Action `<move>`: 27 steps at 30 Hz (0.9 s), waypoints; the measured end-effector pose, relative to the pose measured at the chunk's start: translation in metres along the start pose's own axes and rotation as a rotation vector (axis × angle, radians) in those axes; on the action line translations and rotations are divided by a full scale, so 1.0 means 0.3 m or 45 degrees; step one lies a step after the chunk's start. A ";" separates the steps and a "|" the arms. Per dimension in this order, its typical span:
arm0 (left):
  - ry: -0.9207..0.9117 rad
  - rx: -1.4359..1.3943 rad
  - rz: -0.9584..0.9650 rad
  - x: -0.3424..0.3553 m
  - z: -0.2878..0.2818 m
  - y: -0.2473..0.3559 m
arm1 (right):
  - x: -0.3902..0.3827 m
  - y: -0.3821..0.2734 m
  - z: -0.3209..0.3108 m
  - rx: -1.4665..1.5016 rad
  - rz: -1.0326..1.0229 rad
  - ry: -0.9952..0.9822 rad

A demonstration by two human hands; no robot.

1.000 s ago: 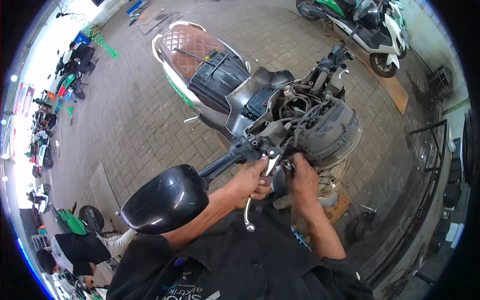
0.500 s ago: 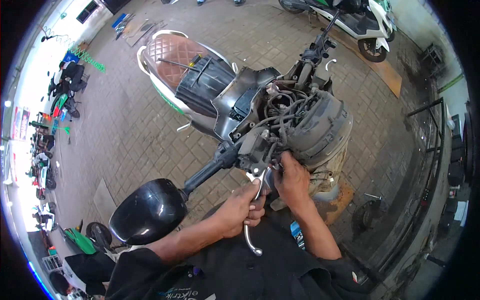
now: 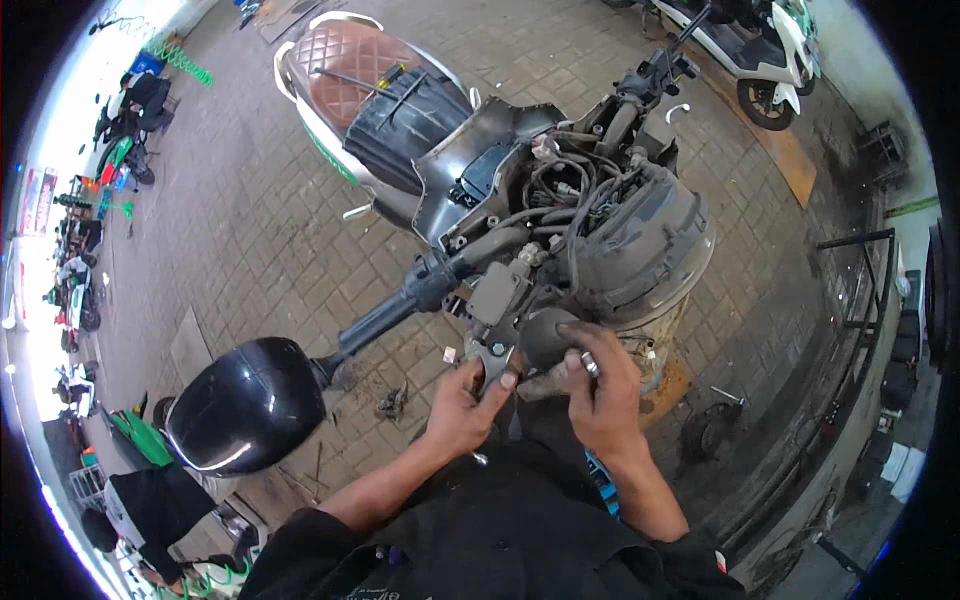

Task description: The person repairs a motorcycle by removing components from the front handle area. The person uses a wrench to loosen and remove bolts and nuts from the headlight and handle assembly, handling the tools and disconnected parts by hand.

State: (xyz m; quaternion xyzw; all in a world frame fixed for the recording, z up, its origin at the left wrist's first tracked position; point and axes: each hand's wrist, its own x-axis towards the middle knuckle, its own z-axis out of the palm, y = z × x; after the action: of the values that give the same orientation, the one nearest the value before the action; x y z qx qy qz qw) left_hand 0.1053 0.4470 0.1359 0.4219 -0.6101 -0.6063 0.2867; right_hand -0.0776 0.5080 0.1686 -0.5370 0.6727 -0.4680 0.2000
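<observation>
Pinches the silver lever [image 3: 491,366] by its wide end in the left hand [image 3: 463,408], just beside the near edge of the grey box [image 3: 497,293], seemingly for steadiness, and curls the right hand [image 3: 610,398] half open, impossible to tell whether gripping or wearing a silver piece [image 3: 590,364].

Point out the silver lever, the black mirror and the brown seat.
Silver lever [image 3: 492,364], head view: its upper end.
Black mirror [image 3: 250,402], head view: middle of its shell.
Brown seat [image 3: 345,72], head view: its quilted cover.
</observation>
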 end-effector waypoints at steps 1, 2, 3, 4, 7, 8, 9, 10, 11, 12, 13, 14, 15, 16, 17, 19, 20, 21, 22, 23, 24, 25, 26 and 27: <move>0.014 0.000 -0.020 -0.002 -0.008 -0.007 | -0.002 -0.004 -0.016 0.009 0.008 -0.021; -0.044 0.301 -0.018 0.006 -0.029 -0.011 | -0.008 -0.008 -0.032 0.060 0.339 -0.126; -0.095 0.611 -0.014 0.017 -0.060 -0.014 | -0.007 -0.018 -0.042 0.120 0.659 -0.235; -0.084 0.635 0.063 0.038 -0.088 -0.038 | -0.007 -0.040 -0.045 0.093 0.555 -0.210; -0.249 0.880 0.138 0.117 -0.175 -0.031 | -0.040 -0.007 -0.040 0.300 0.584 -0.396; -0.256 0.771 0.075 0.109 -0.174 -0.013 | -0.047 0.005 -0.035 0.308 0.581 -0.409; -0.248 0.775 0.066 0.100 -0.167 0.004 | -0.050 0.016 -0.027 0.250 0.512 -0.496; -0.226 0.631 -0.035 0.091 -0.158 0.022 | -0.051 0.020 -0.023 0.192 0.443 -0.579; -0.212 0.491 -0.130 0.091 -0.154 0.036 | -0.041 0.013 -0.017 0.202 0.446 -0.574; -0.221 0.502 -0.132 0.094 -0.151 0.047 | -0.023 0.000 -0.012 0.232 0.510 -0.610; -0.196 0.592 -0.062 0.101 -0.147 0.057 | -0.014 -0.007 -0.007 0.264 0.575 -0.642; -0.175 0.688 0.015 0.108 -0.143 0.073 | -0.018 0.002 0.006 0.278 0.581 -0.621; -0.198 0.704 0.023 0.111 -0.131 0.098 | -0.027 0.019 0.028 0.267 0.550 -0.549; -0.182 0.574 -0.203 0.112 -0.112 0.126 | -0.036 0.032 0.045 0.254 0.522 -0.474; -0.148 0.450 -0.428 0.109 -0.109 0.147 | -0.040 0.035 0.060 0.274 0.521 -0.450; -0.209 0.523 -0.434 0.111 -0.131 0.125 | -0.044 0.031 0.084 0.271 0.284 -0.305; -0.256 0.563 -0.454 0.117 -0.140 0.112 | -0.051 0.027 0.092 0.282 0.290 -0.278; -0.289 0.580 -0.446 0.136 -0.134 0.139 | -0.059 0.030 0.095 0.229 0.288 -0.254; -0.304 0.436 -0.561 0.151 -0.123 0.198 | -0.062 0.031 0.097 0.175 0.287 -0.229; -0.302 0.300 -0.692 0.157 -0.123 0.230 | -0.058 0.022 0.092 0.191 0.307 -0.207; -0.345 0.354 -0.764 0.179 -0.154 0.232 | -0.051 0.002 0.081 0.212 0.343 -0.215; -0.370 0.385 -0.775 0.189 -0.169 0.239 | -0.050 -0.011 0.082 0.234 0.379 -0.221; -0.418 0.335 -0.785 0.197 -0.178 0.259 | -0.054 -0.023 0.094 0.250 0.401 -0.190; -0.466 0.284 -0.789 0.208 -0.182 0.268 | -0.055 -0.032 0.111 0.214 0.342 -0.109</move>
State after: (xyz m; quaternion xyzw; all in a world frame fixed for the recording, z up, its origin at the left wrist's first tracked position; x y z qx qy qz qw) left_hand 0.1090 0.3586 0.2103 0.5000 -0.5567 -0.6595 -0.0717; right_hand -0.0412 0.5093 0.1567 -0.4431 0.6878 -0.4683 0.3335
